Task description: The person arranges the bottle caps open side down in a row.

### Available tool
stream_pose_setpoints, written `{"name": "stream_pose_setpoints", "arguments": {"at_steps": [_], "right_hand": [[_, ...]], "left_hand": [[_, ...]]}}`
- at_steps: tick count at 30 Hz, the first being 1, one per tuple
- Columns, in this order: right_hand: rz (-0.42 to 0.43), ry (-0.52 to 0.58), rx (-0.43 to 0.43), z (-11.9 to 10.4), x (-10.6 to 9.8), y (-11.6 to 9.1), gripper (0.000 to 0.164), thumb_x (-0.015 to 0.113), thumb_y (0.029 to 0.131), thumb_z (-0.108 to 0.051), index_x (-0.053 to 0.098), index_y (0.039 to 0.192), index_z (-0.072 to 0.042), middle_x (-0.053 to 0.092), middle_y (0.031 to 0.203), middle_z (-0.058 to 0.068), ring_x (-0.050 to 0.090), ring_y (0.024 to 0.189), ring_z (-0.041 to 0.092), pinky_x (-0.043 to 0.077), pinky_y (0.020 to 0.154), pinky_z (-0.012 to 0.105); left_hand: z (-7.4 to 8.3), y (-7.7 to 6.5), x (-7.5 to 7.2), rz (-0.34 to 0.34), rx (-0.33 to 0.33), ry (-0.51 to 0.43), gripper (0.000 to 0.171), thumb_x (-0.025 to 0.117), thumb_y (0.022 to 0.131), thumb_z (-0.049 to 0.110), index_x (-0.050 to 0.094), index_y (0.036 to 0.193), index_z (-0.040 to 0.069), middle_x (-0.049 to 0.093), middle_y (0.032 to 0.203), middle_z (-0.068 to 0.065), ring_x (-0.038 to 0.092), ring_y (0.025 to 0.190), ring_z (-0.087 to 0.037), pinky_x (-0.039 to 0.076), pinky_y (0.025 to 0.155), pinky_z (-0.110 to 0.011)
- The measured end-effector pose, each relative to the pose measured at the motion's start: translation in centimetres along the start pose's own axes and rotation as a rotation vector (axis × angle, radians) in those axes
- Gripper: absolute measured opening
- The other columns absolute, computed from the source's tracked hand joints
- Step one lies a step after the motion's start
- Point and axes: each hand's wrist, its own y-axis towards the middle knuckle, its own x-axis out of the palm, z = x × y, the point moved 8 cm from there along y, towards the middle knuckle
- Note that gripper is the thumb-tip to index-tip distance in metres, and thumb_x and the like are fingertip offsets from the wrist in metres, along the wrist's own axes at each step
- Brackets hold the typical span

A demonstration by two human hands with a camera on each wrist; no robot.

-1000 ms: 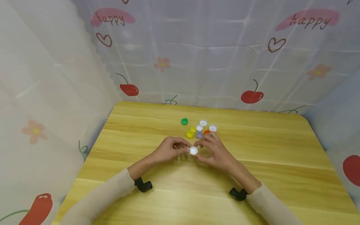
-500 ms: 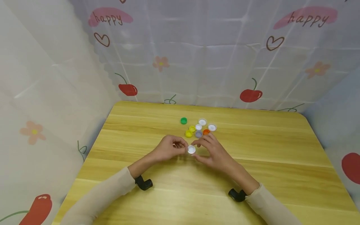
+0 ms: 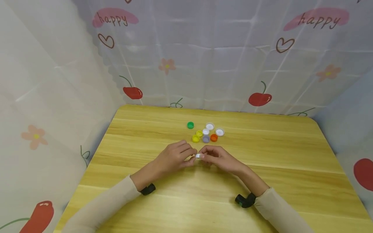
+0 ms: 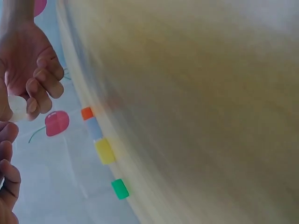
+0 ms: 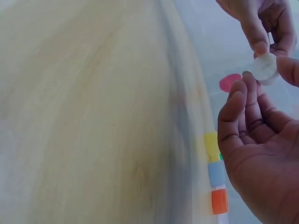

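Note:
A small white bottle cap [image 3: 198,156] is held between both hands above the table, turned edge-on in the head view. My left hand [image 3: 172,158] pinches it from the left with thumb and fingers. From the right, my right hand [image 3: 223,160] grips its other side, thumb at the near edge. Seen from the right wrist, the white cap [image 5: 265,68] shows its flat round face, with the left thumb and fingers above and the right fingers [image 5: 252,109] curled below. The left wrist view shows the same white cap [image 4: 17,108] near its left border, partly covered by fingers.
Beyond the hands lie a green cap [image 3: 190,125], two yellow caps [image 3: 195,138], a greyish cap [image 3: 206,138], an orange cap [image 3: 214,138], a white cap [image 3: 205,132] and two clear-rimmed white caps [image 3: 220,132]. A printed curtain [image 3: 204,77] borders the wooden table [image 3: 276,145].
The white cap has tipped from facing the head camera to edge-on. My right fingers have closed in on it, uncovering the orange cap, and my left hand has rolled over.

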Motion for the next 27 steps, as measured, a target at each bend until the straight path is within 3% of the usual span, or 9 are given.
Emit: {"name": "stream_pose_setpoints", "arguments": {"at_steps": [3,6,10,14,20,27], "right_hand": [[0.013,-0.010,-0.016,-0.1,0.0,0.0,0.024,0.059,0.111,-0.019,0.069,0.118,0.002,0.059,0.098,0.030,0.054,0.083,0.044,0.051,0.071,0.036],[0.087,-0.093,-0.063,-0.5,-0.4,-0.1,0.016,0.063,0.109,-0.018,0.071,0.116,-0.005,0.065,0.097,0.022,0.059,0.083,0.036,0.053,0.073,0.032],[0.228,-0.380,-0.195,-1.8,-0.7,-0.7,0.012,0.074,0.103,-0.020,0.070,0.114,-0.019,0.067,0.097,0.001,0.062,0.087,0.018,0.055,0.079,0.028],[0.307,-0.616,-0.336,-3.5,-0.3,-1.4,0.019,0.079,0.098,-0.023,0.068,0.115,-0.022,0.065,0.099,-0.003,0.060,0.090,0.013,0.055,0.080,0.031],[0.312,-0.681,-0.381,-4.1,0.3,-1.3,0.024,0.080,0.098,-0.022,0.069,0.120,-0.023,0.066,0.105,-0.008,0.061,0.093,0.012,0.056,0.081,0.031],[0.292,-0.672,-0.343,-3.6,1.4,-0.4,0.022,0.082,0.097,-0.025,0.074,0.118,-0.026,0.069,0.106,-0.009,0.061,0.095,0.010,0.056,0.084,0.030]], "left_hand": [[0.0,-0.2,0.0,-0.005,-0.032,-0.031,0.012,0.081,0.092,0.015,0.079,0.104,0.012,0.076,0.094,0.004,0.060,0.081,-0.010,0.051,0.071,-0.018],[-0.9,-0.4,0.4,-0.035,-0.179,-0.150,0.015,0.082,0.095,0.020,0.079,0.108,0.013,0.076,0.096,0.004,0.063,0.085,-0.009,0.053,0.073,-0.018],[-2.6,-1.2,1.0,-0.078,-0.439,-0.333,0.025,0.084,0.096,0.028,0.080,0.116,0.014,0.075,0.097,0.006,0.064,0.085,-0.007,0.053,0.071,-0.019],[-3.3,-1.8,1.5,-0.111,-0.562,-0.422,0.025,0.085,0.095,0.030,0.080,0.117,0.018,0.074,0.096,0.009,0.061,0.082,-0.005,0.050,0.067,-0.020],[-3.4,-2.1,1.3,-0.114,-0.554,-0.435,0.021,0.084,0.096,0.028,0.080,0.115,0.021,0.074,0.095,0.009,0.061,0.081,-0.006,0.050,0.066,-0.020],[-3.1,-3.4,0.8,-0.136,-0.457,-0.314,0.019,0.083,0.097,0.024,0.080,0.114,0.017,0.075,0.096,0.005,0.066,0.085,-0.008,0.055,0.073,-0.019]]}}
